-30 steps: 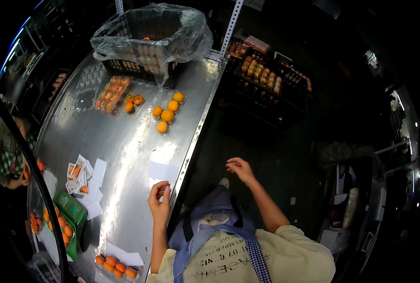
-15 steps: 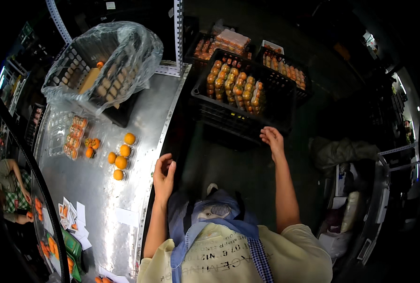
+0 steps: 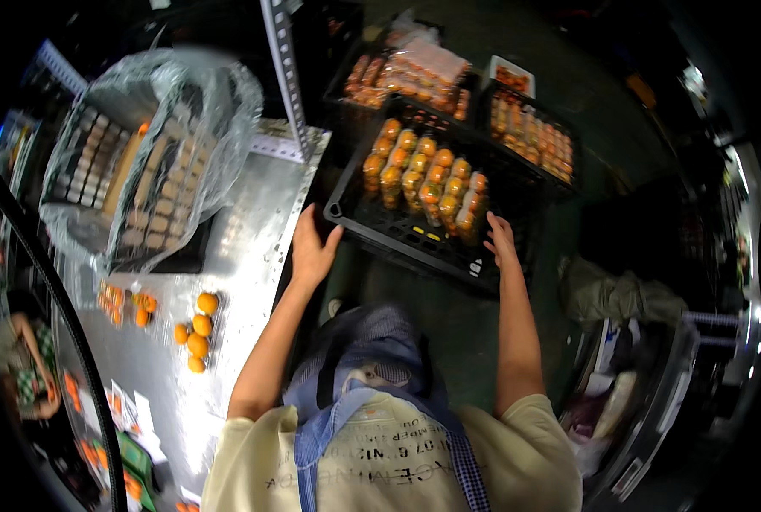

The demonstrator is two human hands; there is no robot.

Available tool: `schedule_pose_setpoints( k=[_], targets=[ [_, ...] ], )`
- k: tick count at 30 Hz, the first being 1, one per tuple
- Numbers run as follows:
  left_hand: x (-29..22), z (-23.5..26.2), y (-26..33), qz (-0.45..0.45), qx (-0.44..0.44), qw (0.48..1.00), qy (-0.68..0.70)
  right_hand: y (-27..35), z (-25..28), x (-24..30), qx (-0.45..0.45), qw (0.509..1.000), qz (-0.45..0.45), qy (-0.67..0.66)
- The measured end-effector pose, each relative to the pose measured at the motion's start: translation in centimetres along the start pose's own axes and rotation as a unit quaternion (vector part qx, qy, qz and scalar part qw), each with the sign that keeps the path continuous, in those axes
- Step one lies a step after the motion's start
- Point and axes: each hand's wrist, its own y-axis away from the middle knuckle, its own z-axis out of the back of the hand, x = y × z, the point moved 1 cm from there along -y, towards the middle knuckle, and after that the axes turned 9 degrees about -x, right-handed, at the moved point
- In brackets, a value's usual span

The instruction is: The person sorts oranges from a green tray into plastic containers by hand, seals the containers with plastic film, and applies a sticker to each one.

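Metal table (image 3: 252,222) along the left side. On it, a big crate lined with clear plastic (image 3: 154,200): brown panel at the bottom, otherwise mostly bare except one orange fruit (image 3: 144,129).

Off the table's right edge, in front of the person, between the two hands: black crate (image 3: 414,247), slatted, set at a slant. Holds clear packs of fruit (image 3: 436,183), orange to yellow-green, six rows side by side, bare crate floor showing near the front. Behind it, rear right crate (image 3: 568,175), rows of packed orange fruit; rear left, more reddish packs (image 3: 363,81) under a pale, pinkish stack.

Clear tray (image 3: 219,317) on the table holds five round orange fruits (image 3: 201,324).

Left hand (image 3: 314,252) at the black crate's left front corner: fingers close together, thumb spread away. Right hand (image 3: 501,241) at its right front side: fingers slightly curved and parted, thumb apart. Contact unclear for both, can't tell.
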Motion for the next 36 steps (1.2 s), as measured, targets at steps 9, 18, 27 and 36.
schedule_pose_setpoints(
  k=[9,18,27,36],
  targets=[
    [-3.2,-4.2,0.2,0.073,-0.096,0.991,0.056,-8.8,-3.4,-1.3,0.042,0.975,0.218,0.016],
    [-4.7,-1.8,7.7,0.234,-0.218,0.939,0.129,-10.7,-0.4,0.2,-0.173,0.877,0.44,0.078],
    [1.1,10.2,18.6,0.212,-0.495,0.842,0.036,10.7,-13.0,7.2,0.252,0.858,0.437,-0.095],
    [7.9,22.0,32.4,0.218,-0.457,0.832,-0.227,40.0,-31.1,0.6,0.632,0.682,0.359,-0.08]
  ],
)
